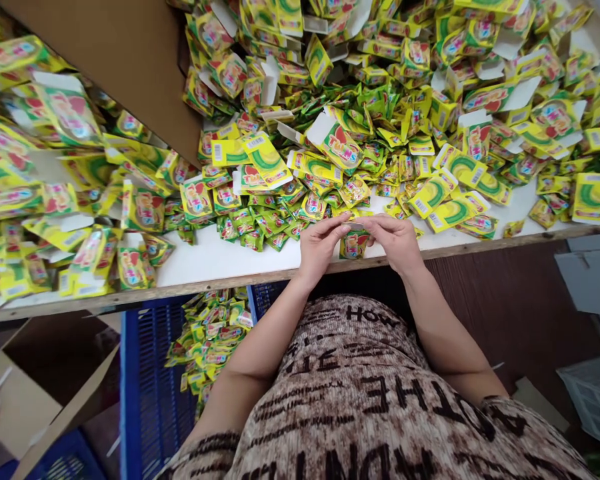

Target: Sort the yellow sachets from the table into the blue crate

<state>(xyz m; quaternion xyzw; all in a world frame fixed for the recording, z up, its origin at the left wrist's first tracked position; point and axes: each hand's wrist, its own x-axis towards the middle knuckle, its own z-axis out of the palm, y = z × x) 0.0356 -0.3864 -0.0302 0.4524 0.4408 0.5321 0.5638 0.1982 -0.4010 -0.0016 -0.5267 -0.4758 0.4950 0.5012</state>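
My left hand (323, 245) and my right hand (393, 239) meet at the table's front edge. Between them they hold a small yellow and green candy box (354, 245), with the fingers of both hands closed at its upper end, where a pale flap shows. Small green candy packets (255, 227) lie in a loose heap just left of my left hand. Beyond my hands is an open box with a white flap (344, 148). Several yellow boxes with a green swirl (433, 193) lie to the right of my right hand.
Heaps of similar boxes (485, 40) cover the white table (205, 257). A brown cardboard panel (125, 60) stands at the left. Below the edge are a blue crate (147, 373) holding packed boxes and an open carton (25, 387). A pale crate (593, 393) sits at lower right.
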